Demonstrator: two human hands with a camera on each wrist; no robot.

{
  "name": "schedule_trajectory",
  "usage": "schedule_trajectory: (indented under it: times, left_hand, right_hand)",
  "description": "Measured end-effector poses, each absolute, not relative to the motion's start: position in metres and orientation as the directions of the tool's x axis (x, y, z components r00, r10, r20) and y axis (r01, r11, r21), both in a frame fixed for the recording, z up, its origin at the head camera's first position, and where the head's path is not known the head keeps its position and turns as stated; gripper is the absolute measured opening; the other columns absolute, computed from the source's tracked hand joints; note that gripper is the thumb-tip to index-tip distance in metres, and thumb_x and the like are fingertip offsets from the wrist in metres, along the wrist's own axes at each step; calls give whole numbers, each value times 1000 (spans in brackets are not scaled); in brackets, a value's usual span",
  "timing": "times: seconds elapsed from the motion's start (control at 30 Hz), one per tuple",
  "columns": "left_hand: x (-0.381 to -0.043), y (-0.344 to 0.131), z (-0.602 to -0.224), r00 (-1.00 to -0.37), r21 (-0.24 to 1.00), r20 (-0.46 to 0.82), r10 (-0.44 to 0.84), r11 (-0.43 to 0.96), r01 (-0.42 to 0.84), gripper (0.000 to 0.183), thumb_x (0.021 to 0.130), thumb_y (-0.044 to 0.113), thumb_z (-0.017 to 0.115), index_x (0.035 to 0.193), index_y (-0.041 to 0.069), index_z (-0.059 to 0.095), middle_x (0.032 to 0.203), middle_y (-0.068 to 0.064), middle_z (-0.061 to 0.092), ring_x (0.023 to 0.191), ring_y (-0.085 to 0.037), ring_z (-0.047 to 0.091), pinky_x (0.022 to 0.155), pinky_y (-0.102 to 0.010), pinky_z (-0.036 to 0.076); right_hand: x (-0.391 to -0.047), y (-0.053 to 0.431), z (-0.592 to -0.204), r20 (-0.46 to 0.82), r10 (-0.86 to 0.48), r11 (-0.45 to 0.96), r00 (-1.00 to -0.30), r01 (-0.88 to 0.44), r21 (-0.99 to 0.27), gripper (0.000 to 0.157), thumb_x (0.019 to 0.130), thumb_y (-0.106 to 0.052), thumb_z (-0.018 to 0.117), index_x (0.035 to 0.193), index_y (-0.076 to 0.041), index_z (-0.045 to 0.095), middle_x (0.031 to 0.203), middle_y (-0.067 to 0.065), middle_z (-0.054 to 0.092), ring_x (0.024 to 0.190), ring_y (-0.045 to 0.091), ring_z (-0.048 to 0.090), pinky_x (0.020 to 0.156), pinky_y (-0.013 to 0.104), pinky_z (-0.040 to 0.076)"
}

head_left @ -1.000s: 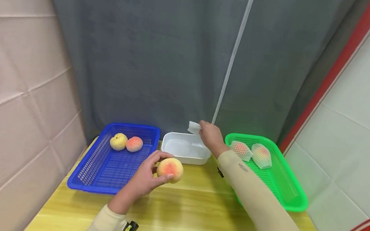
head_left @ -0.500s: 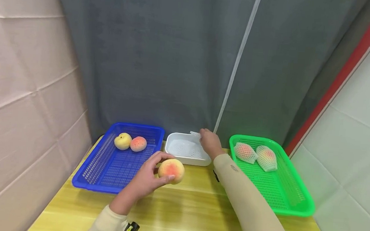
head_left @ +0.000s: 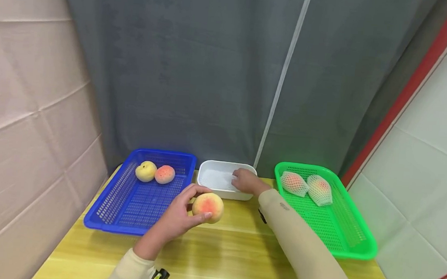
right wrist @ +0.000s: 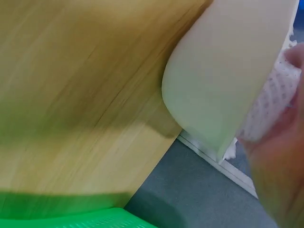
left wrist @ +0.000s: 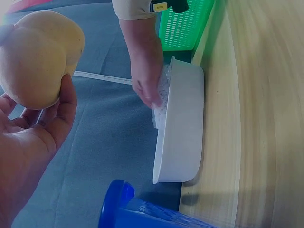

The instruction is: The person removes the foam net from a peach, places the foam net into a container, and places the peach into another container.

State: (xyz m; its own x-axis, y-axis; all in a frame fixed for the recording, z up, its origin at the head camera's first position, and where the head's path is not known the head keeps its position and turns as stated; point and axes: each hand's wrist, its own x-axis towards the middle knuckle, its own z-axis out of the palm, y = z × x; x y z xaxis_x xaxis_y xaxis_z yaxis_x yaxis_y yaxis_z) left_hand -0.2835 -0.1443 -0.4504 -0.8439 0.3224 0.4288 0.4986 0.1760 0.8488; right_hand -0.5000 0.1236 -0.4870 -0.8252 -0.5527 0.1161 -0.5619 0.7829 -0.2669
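Note:
My left hand (head_left: 176, 214) grips a yellow peach with a red blush (head_left: 208, 207) above the table's middle, thumb on the near side. In the left wrist view the peach (left wrist: 35, 61) rests on the fingers, its crease showing. My right hand (head_left: 247, 181) reaches into the white tub (head_left: 225, 194), fingers curled down. The right wrist view shows white foam netting (right wrist: 271, 102) between its thumb and fingers at the tub's rim. More netting lies in the tub, mostly hidden by the wall and hand.
A blue basket (head_left: 139, 207) at left holds a yellow peach (head_left: 145, 171) and a pinker peach (head_left: 164, 174). At right, a green basket (head_left: 360, 231) holds two peaches in foam nets (head_left: 294, 183). A grey curtain (head_left: 181, 75) hangs behind the wooden table (head_left: 214, 257).
My right hand, pinching a foam net above the tub a second ago, has come down into the tub with its fingers lower. The left hand keeps the peach in nearly the same place.

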Motion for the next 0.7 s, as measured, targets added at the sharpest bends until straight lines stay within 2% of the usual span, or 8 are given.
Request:
schedule_trajectory:
  times: [0.1,0.2,0.37,0.43,0.5,0.7]
  left_hand:
    - [-283,-145,-450,-847,850,424,321,180,494,52,94,21,89,141,18,67,134,-3,61,120,-28,64,95,-40,63]
    - [-283,-146,-450,-849,850,423,317,185,493,54,94,22,89,142,14,67,135,-3,61,120,-29,64,96,-40,63]
    - [-283,-146,-448,-852,852,422,312,186,490,52,93,22,90,140,18,67,135,-2,62,120,-28,64,96,-41,63]
    - [-283,-146,-447,-851,852,423,310,184,490,51,94,22,90,139,20,68,135,-3,62,119,-28,64,96,-41,62]
    - [-283,-146,-447,-850,851,424,311,183,492,50,94,22,89,139,20,68,134,-3,62,118,-28,64,95,-40,62]
    - [-283,-144,-446,-852,852,421,312,188,489,49,94,22,89,139,19,68,133,-3,62,116,-27,64,94,-40,62]
  right_hand:
    - [-499,123,-486,35,-512,790,-859,-486,-373,50,115,-32,44,132,4,74,134,23,73,130,40,65,120,53,46]
    - [-500,122,-487,21,-495,787,-869,-458,-413,46,116,-28,43,128,3,75,132,22,73,129,40,64,120,54,46]
    - [-507,118,-492,39,-514,791,-857,-491,-365,15,107,-10,62,108,-2,75,101,11,73,98,29,65,101,48,56]
    - [-509,117,-492,20,-506,799,-863,-477,-367,7,104,-8,69,105,-3,74,97,8,71,94,27,62,98,46,56]
    - [-510,114,-492,-4,-495,808,-869,-459,-369,8,102,-9,75,106,-3,73,97,8,70,94,27,61,98,45,55]
    - [-512,109,-491,-30,-467,838,-884,-431,-335,23,96,-12,87,108,0,71,96,9,68,94,28,60,99,45,55]
